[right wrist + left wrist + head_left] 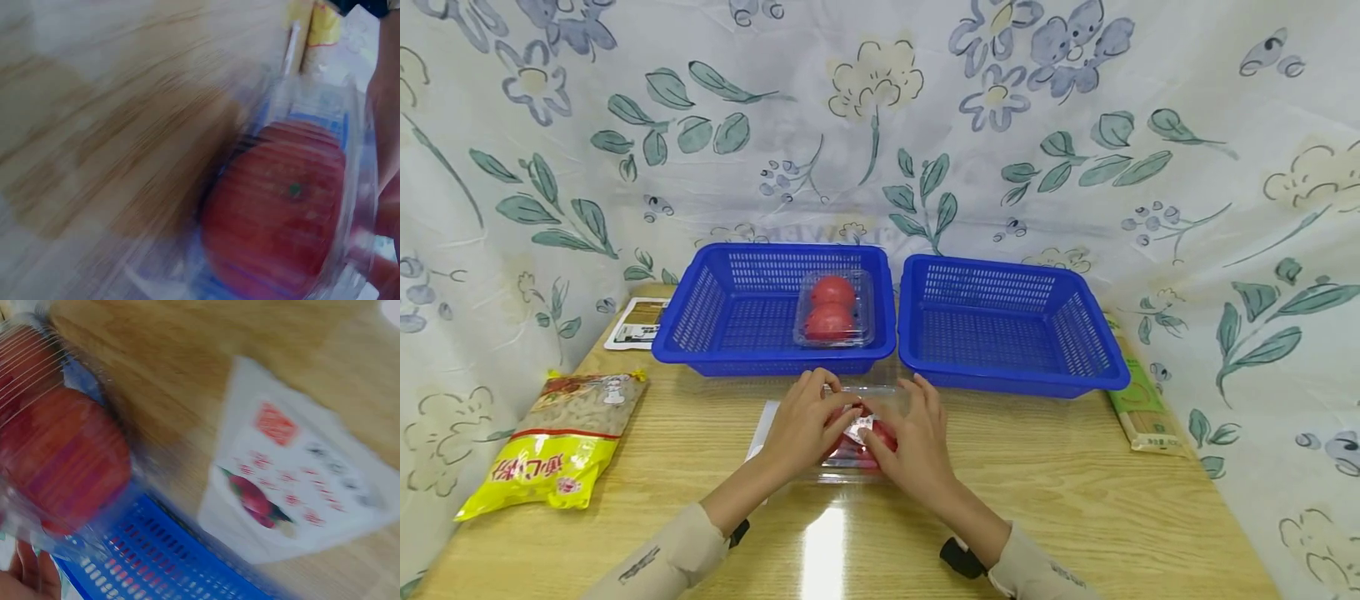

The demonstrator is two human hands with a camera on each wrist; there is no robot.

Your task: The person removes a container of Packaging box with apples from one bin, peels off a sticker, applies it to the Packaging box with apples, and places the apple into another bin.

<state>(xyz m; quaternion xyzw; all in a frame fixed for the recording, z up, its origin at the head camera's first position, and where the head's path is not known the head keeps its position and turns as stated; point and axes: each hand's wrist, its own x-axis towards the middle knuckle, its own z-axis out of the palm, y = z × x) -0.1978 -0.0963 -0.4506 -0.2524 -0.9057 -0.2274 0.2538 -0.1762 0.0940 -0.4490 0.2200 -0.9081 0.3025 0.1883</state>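
Observation:
Both hands are at a clear plastic box of red tomatoes [880, 433] on the table in front of the baskets. My left hand [801, 421] curls its fingers and thumb over the box's left part. From the other side my right hand [917, 442] grips it the same way, the thumbs close together near a small white label [859, 428]. Tomatoes [75, 456] show through the box wall in the left wrist view. A blurred tomato [275, 219] fills much of the right wrist view. The fingertips' exact contact is partly hidden.
A blue basket [700, 358] at back left holds another tomato box [833, 308]; a second blue basket [1011, 379] adjoins it. A yellow bag [561, 446] lies left, a green packet [1142, 400] right. A white printed sheet or packet [294, 475] lies beside the box.

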